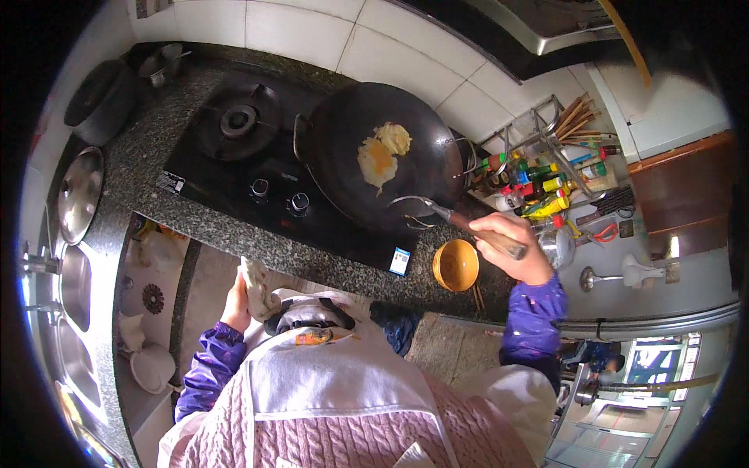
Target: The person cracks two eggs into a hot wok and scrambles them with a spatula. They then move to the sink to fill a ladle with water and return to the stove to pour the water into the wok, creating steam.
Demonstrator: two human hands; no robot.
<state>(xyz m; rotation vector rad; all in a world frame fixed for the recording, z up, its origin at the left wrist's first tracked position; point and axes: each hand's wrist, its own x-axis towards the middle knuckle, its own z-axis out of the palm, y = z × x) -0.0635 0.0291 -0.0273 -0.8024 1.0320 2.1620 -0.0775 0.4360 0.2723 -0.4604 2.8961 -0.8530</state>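
My right hand (508, 244) grips the wooden handle of a metal spatula (462, 224), whose head is inside the near right part of a large black wok (333, 146). Cooked egg (377, 164) lies in the wok in two joined pieces, apart from the spatula. The wok stands on the right side of a black gas hob (234, 175). My left hand (237, 304) holds a pale cloth (257, 289) in front of the counter's edge. Near my right hand, a yellow bowl (456, 266) sits on the granite counter, with chopsticks (478, 297) beside it.
Sauce bottles (541, 175) and a metal rack (562, 155) stand at the right, near a ladle (591, 278). An unused burner (239, 120), a dark pot (100, 102), a metal lid (81, 196) and a sink (76, 286) are at the left. Someone (605, 358) is in the background.
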